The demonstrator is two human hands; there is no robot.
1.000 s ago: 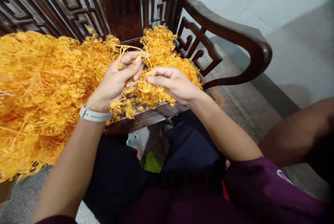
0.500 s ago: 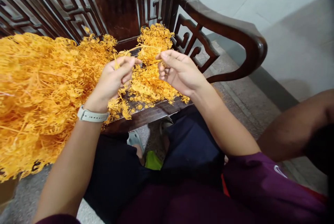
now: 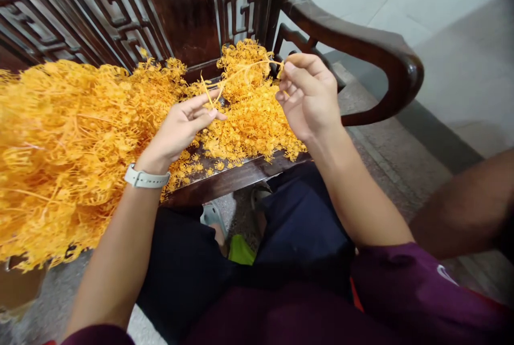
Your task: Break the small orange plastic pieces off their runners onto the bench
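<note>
My right hand [image 3: 311,93] pinches one end of a thin yellow-orange branched stem [image 3: 241,70] between thumb and forefinger, its other fingers curled. The stem stretches leftward, raised above the bench, to my left hand [image 3: 176,128]. There its forked end sits between the thumb and fingers, the forefinger stretched out. A small tuft shows at the right fingertips. Behind and below the hands lies a heap of frilly yellow-orange artificial flower sprigs [image 3: 252,125]. A far larger pile of the same sprigs [image 3: 80,147] spreads beside my left forearm.
The dark wooden bench [image 3: 220,187] has a carved back [image 3: 176,7] and a curved armrest [image 3: 361,47] at the right. Another person's bare limb [image 3: 466,205] is at the right edge. A cardboard box [image 3: 22,286] stands on the floor at lower left.
My right hand has moved right and up with the stem's end, drawing farther from my left hand. The left hand's fingers have straightened, and the stem now shows more fully between the hands.
</note>
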